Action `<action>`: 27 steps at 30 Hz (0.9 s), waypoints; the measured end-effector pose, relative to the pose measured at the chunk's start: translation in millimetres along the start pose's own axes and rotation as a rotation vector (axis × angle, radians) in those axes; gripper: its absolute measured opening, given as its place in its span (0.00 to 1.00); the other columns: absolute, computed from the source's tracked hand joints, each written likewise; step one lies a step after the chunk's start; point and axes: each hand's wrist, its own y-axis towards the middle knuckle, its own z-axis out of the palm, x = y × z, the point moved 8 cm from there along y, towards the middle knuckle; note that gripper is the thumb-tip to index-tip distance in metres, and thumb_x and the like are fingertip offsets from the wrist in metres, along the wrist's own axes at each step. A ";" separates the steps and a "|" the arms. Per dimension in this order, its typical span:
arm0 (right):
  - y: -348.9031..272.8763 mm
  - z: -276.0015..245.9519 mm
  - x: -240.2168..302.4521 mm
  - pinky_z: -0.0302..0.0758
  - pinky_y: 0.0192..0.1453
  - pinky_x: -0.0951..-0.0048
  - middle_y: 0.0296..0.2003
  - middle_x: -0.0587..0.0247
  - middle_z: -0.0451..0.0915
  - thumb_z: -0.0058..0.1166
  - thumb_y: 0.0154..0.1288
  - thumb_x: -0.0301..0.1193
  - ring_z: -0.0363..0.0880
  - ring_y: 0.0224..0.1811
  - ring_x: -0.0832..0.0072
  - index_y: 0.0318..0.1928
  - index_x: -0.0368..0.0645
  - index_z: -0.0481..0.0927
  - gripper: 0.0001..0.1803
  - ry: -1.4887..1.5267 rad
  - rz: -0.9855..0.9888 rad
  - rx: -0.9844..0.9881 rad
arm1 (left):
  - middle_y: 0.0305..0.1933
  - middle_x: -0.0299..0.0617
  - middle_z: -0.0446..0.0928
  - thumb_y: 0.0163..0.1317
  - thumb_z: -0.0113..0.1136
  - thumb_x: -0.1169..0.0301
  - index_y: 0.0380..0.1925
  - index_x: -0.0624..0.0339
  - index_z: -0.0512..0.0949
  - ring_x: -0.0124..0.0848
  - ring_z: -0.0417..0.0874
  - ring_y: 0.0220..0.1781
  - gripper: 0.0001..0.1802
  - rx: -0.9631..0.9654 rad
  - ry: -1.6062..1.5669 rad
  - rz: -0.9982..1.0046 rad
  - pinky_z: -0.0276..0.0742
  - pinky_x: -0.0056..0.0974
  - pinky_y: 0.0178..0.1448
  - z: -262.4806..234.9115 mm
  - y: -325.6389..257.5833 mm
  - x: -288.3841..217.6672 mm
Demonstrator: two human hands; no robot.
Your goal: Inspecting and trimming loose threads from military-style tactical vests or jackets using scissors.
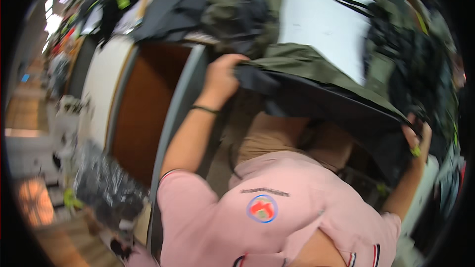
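Observation:
A long piece of fabric (321,100), olive green on its upper side and dark grey below, is stretched between my two hands along the near edge of the white table. My left hand (223,79) is closed on its left end, a dark band on the wrist. At the far right, my right hand (417,136) grips the other end, its fingers partly blurred; something small and yellow-green shows by the wrist. The grey underside hangs down in front of my legs. Whether the piece is part of a garment, I cannot tell.
Dark grey and olive cloth (237,12) is heaped on the white tabletop (316,15). More dark cloth with straps (396,44) lies at the right. A grey-edged cabinet with a brown inside (143,99) stands left of me. Clear plastic-wrapped goods (109,183) sit at lower left.

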 end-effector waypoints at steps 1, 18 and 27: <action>2.9 5.8 5.7 0.64 0.35 0.79 0.26 0.75 0.71 0.57 0.54 0.22 0.68 0.30 0.84 0.31 0.41 0.75 0.05 -0.130 -0.067 -0.077 | 0.41 0.51 0.82 0.45 0.49 0.90 0.39 0.63 0.81 0.45 0.83 0.49 0.22 -0.014 -0.048 -0.088 0.76 0.39 0.56 -10.9 3.6 25.4; -22.7 44.3 6.4 0.63 0.32 0.82 0.23 0.77 0.69 0.61 0.46 0.19 0.65 0.27 0.88 0.27 0.39 0.74 0.08 -0.271 0.075 0.073 | 0.42 0.43 0.78 0.51 0.69 0.72 0.39 0.58 0.79 0.42 0.76 0.47 0.15 0.517 -0.315 0.330 0.72 0.42 0.53 101.9 -16.2 -124.9; -42.1 41.6 -11.7 0.64 0.31 0.81 0.22 0.73 0.70 0.58 0.41 0.18 0.66 0.26 0.85 0.26 0.38 0.73 0.09 -0.307 0.094 0.194 | 0.45 0.40 0.72 0.47 0.71 0.75 0.43 0.54 0.76 0.43 0.72 0.52 0.21 0.547 -0.057 0.174 0.66 0.44 0.57 155.6 -71.4 -58.0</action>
